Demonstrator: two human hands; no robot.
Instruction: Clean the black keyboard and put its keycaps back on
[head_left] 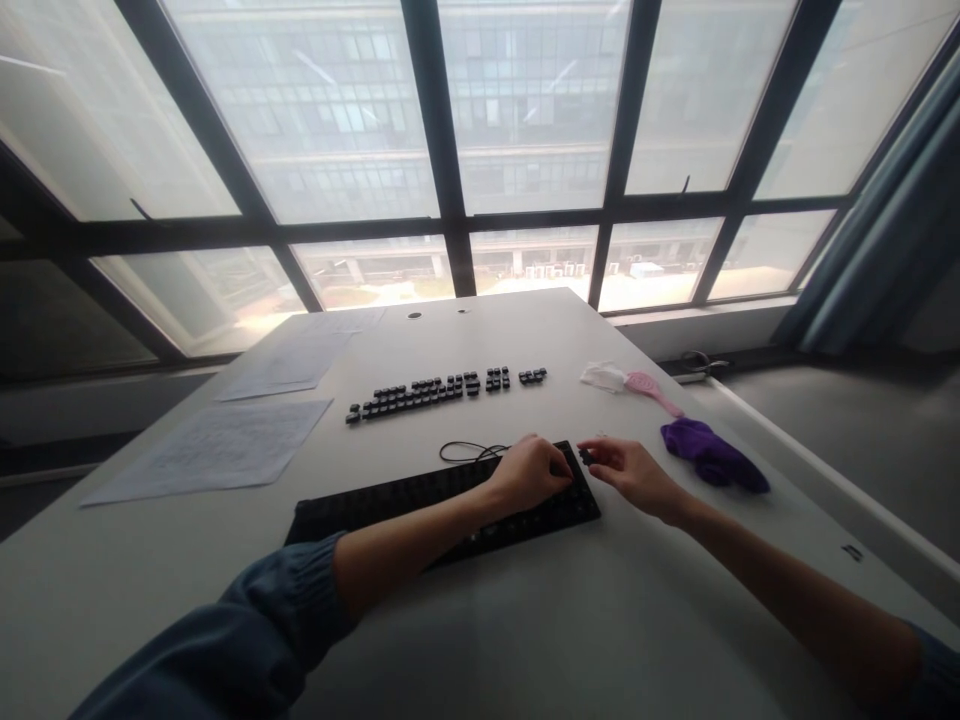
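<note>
my right grip (630, 472) pinches a small black piece (586, 457) just off the right end of the keyboard (397, 508), which lies on the worktop (480, 340). my left grip (529, 472) bends over that end; i cannot tell if it holds anything. loose keys (417, 397) sit behind the keyboard.

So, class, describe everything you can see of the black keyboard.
The keyboard is long, rectangular, black and plastic-looking. It lies on the white table, slanting away toward its right end. The left hand is over that end, its forearm crossing above; contact is unclear. A dark cable loops behind. Key detail is too dark to distinguish.
</note>
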